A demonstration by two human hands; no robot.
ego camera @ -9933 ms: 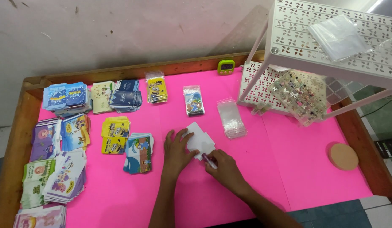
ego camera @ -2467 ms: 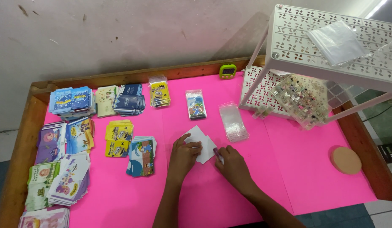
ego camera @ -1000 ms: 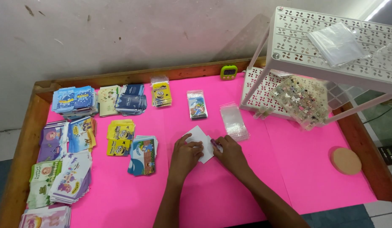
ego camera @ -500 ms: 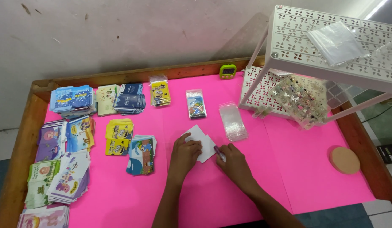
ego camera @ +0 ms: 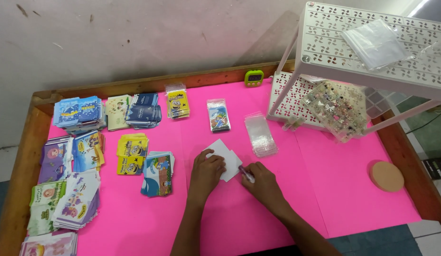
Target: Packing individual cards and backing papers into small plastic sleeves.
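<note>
Barely shifted since half a second ago, right hand [ego camera: 262,181] fingers pinch a small purple-tipped pen [ego camera: 246,173] beside white cards [ego camera: 226,156] pressed flat by left hand [ego camera: 207,172].

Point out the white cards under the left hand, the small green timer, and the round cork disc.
white cards [ego camera: 230,159], head view, on the bare corner right of the left hand.
green timer [ego camera: 254,77], head view, on its face.
cork disc [ego camera: 386,176], head view, on its top.

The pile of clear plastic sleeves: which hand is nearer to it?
Right. The right hand lies just below the clear plastic sleeves, holding a small pen-like thing; the left hand rests on white cards, farther left.
</note>
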